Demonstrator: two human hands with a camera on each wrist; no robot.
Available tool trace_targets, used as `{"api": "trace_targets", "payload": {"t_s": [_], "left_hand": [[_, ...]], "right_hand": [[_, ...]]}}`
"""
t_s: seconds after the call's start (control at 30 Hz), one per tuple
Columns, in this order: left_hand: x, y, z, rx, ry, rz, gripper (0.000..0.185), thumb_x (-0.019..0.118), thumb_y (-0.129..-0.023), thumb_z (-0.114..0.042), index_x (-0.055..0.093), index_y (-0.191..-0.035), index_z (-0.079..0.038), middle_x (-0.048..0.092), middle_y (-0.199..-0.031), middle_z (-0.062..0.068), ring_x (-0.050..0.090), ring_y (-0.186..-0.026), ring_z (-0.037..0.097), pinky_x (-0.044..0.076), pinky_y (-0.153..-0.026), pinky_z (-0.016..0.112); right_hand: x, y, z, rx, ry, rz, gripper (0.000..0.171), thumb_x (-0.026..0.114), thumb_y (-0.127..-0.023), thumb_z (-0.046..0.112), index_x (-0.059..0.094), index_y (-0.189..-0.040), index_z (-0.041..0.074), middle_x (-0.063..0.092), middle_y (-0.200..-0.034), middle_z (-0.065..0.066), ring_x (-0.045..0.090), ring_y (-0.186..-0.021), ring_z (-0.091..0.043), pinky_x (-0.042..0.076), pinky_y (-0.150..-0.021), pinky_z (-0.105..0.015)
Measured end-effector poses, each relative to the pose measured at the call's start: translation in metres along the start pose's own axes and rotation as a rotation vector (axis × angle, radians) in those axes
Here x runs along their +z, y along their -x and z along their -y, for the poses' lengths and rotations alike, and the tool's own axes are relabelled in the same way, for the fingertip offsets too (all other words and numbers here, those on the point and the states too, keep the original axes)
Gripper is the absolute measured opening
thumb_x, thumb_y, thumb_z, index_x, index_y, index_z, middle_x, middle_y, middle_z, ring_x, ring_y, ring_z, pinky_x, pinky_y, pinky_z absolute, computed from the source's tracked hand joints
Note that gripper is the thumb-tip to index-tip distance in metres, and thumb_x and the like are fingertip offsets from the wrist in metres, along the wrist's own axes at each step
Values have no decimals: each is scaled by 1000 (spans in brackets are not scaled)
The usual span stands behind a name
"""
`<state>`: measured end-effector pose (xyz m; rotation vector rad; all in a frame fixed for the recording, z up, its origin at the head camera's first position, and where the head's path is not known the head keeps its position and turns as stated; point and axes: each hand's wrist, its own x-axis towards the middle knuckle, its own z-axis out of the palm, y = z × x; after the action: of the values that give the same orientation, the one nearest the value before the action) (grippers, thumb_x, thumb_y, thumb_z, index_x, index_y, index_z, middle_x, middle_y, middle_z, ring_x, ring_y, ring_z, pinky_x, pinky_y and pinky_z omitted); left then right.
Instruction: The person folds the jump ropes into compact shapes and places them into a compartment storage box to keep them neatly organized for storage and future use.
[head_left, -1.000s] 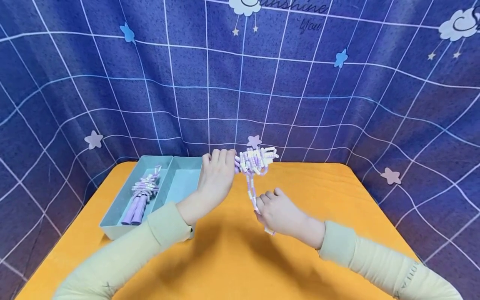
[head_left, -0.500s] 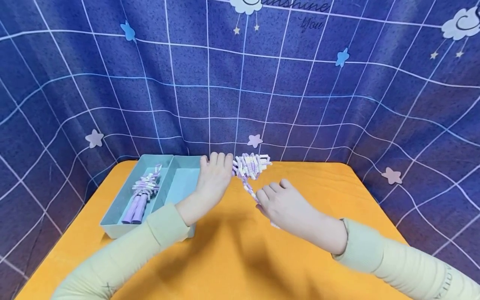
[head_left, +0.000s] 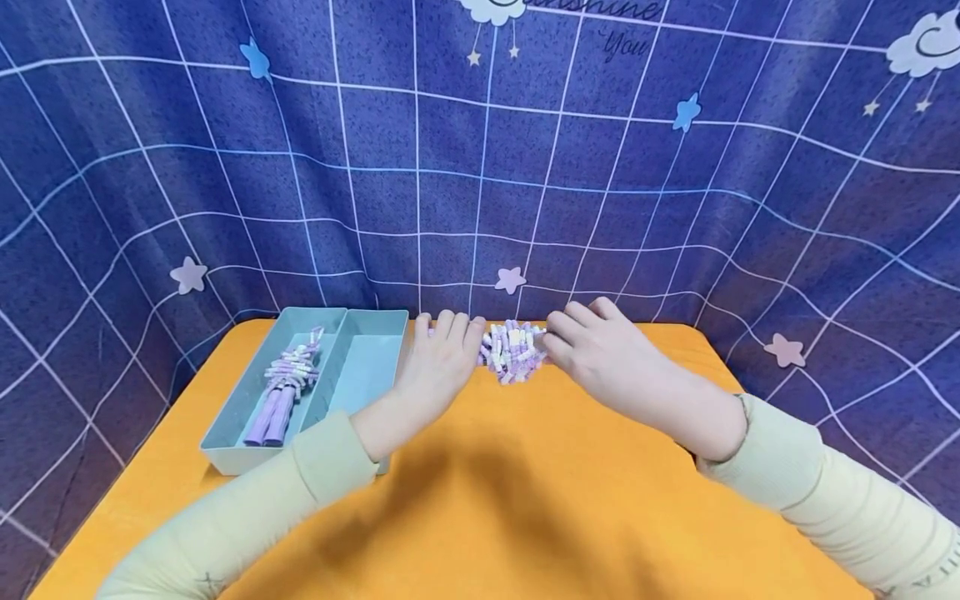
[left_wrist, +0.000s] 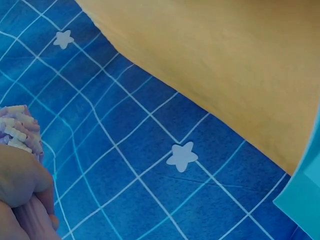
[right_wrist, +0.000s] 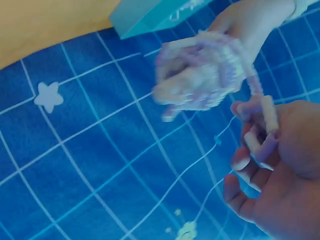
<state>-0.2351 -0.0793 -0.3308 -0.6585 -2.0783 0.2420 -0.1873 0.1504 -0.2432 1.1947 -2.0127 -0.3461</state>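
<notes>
A purple-and-white beaded jump rope (head_left: 513, 350) is bunched between my two hands over the far part of the table. My left hand (head_left: 442, 354) grips it by its purple handles (left_wrist: 36, 220), which the fingers mostly cover in the head view. In the right wrist view, my right hand (right_wrist: 290, 165) holds the loose end of the beaded cord (right_wrist: 262, 130) between curled thumb and fingers. That cord runs up to the wound bundle, which is blurred there. Another beaded jump rope (head_left: 281, 392), also bundled, lies in the left compartment of the box.
A pale blue-green box (head_left: 217, 454) with two compartments stands at the left of the orange-covered table (head_left: 480, 517), close to my left forearm. A blue grid-patterned curtain (head_left: 480, 167) with stars hangs behind the table and at both sides.
My right hand has moved up and away, carrying the cord's end to the right side of the bundle. The hanging cord no longer shows below it. The bundle has come slightly lower; my left hand has moved little.
</notes>
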Motion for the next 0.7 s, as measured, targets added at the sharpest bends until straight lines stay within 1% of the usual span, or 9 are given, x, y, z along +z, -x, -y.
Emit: {"api": "trace_targets", "payload": {"t_s": [0.07,0.13,0.2,0.3,0.43,0.53,0.6,0.67,0.7], "left_hand": [[-2,-1,0,2,5,-22,28,31,-96,-11,51,-112,-4,51,-87,8,46,-83,26,36,-76,42],[-4,-2,-1,5,15,-39,26,32,-96,-11,51,-112,-4,51,-87,7,46,-83,26,37,-76,43],[-6,-2,-1,7,25,-49,25,32,-96,-11,51,-111,-4,50,-87,7,46,-83,26,37,-77,43],[-9,-3,-1,10,23,-41,25,31,-96,-10,50,-111,-4,50,-88,8,46,-83,26,37,-77,44],[-13,-4,-1,10,18,-5,27,26,-98,-9,48,-113,-4,50,-88,7,45,-84,26,36,-78,44],[-14,-4,0,13,27,-6,27,25,-98,-8,47,-113,-5,50,-88,7,46,-84,26,35,-79,44],[-13,-4,0,19,34,-26,27,25,-98,-8,48,-112,-4,50,-88,7,46,-84,26,36,-79,45],[-12,-3,0,26,41,-46,26,26,-97,-7,48,-112,-4,50,-88,7,46,-84,26,36,-79,45],[-12,-3,0,29,43,-55,26,26,-97,-8,48,-112,-4,50,-88,7,46,-84,26,36,-79,45]], "right_hand": [[0,1,-5,43,-78,19,13,62,-87,19,63,-94,8,53,-85,-4,48,-77,-23,35,-66,-35],[1,1,-10,87,-170,24,15,66,-84,18,65,-96,10,55,-87,-2,51,-81,-22,36,-66,-35],[3,2,-14,124,-268,12,17,70,-82,16,67,-97,10,59,-88,-1,55,-82,-21,38,-66,-35],[6,1,-20,188,-439,-8,19,75,-77,13,67,-94,10,61,-82,2,57,-74,-15,41,-64,-31],[9,2,-28,288,-631,0,20,79,-73,8,65,-87,10,62,-76,5,52,-66,-7,44,-59,-24],[12,4,-31,312,-690,21,18,78,-73,7,67,-86,11,63,-78,6,54,-70,-7,46,-61,-25],[13,5,-34,317,-712,48,17,79,-74,10,69,-87,12,64,-84,6,55,-74,-9,46,-62,-25],[13,6,-37,357,-728,99,18,79,-75,16,70,-90,14,65,-90,4,57,-76,-11,46,-62,-25],[13,6,-39,392,-743,141,20,78,-76,20,71,-93,14,66,-93,4,58,-78,-11,46,-63,-25]]}}
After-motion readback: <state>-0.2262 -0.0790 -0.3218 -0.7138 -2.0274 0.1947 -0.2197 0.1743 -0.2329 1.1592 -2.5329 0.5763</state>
